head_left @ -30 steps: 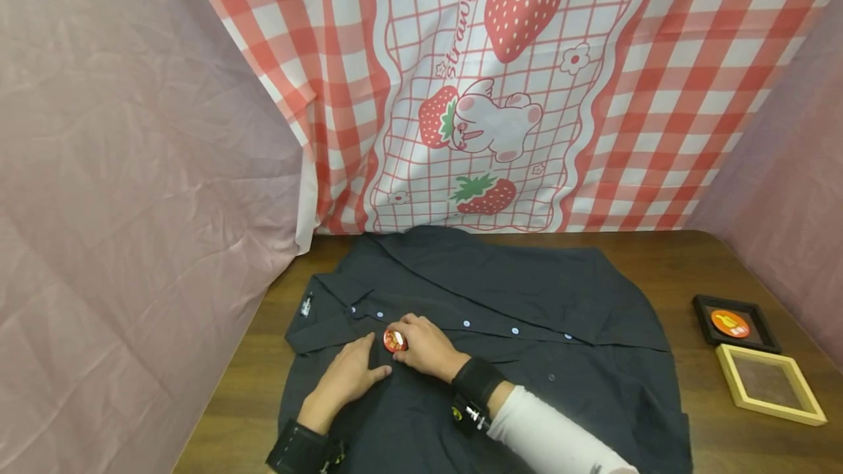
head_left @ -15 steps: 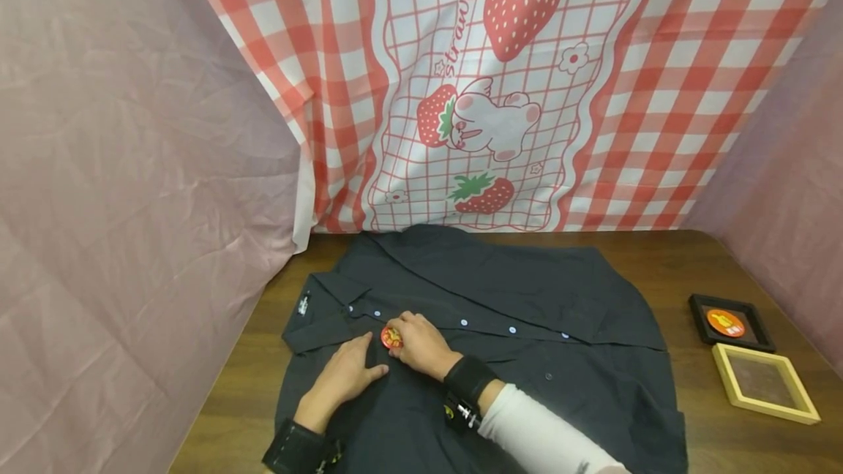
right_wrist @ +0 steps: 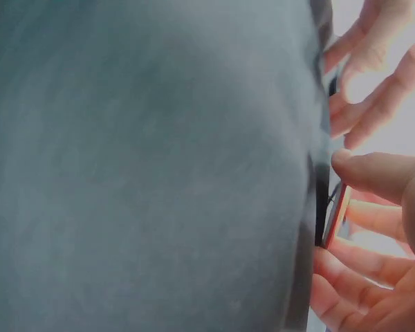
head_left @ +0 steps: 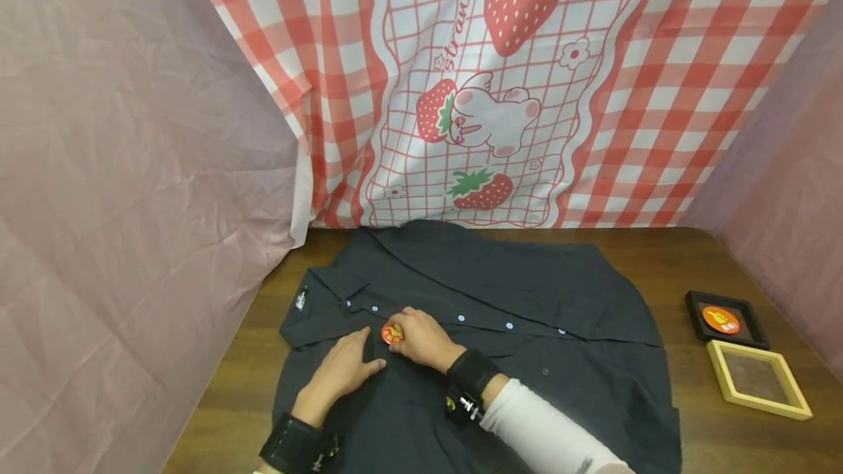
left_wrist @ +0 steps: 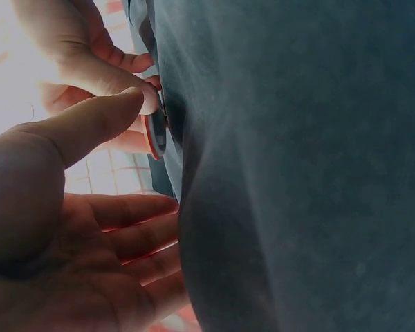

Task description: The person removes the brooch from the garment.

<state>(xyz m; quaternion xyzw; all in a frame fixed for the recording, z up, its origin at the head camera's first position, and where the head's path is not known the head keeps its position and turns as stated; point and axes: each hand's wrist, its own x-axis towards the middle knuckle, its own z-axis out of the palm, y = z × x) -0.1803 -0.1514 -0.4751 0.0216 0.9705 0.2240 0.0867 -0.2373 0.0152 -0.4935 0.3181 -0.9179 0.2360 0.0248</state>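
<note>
A dark buttoned shirt (head_left: pixel 593 379) lies spread on the wooden table, its collar pointing left. Just below its button row, my right hand (head_left: pixel 424 340) pinches a round red badge (head_left: pixel 390 333) by its edge. The left wrist view shows the badge (left_wrist: pixel 153 131) edge-on, standing close against the cloth; its fastening cannot be made out. My left hand (head_left: pixel 339 369) rests on the shirt left of the badge, fingers extended and thumb apart, holding nothing. In the right wrist view, the right thumb (right_wrist: pixel 373 173) and fingers flank the badge (right_wrist: pixel 337 216).
A black frame (head_left: pixel 757 313) with an orange round badge (head_left: pixel 721 320) in it lies at the table's right. Just in front of it is a pale wooden frame (head_left: pixel 721 379). A red-and-white strawberry cloth (head_left: pixel 606 130) hangs behind, and pink drapes (head_left: pixel 132 203) stand at both sides.
The glare on the badge's face has gone, so its pattern shows more clearly. Both hands keep nearly the same place on the shirt; the head view has shifted slightly.
</note>
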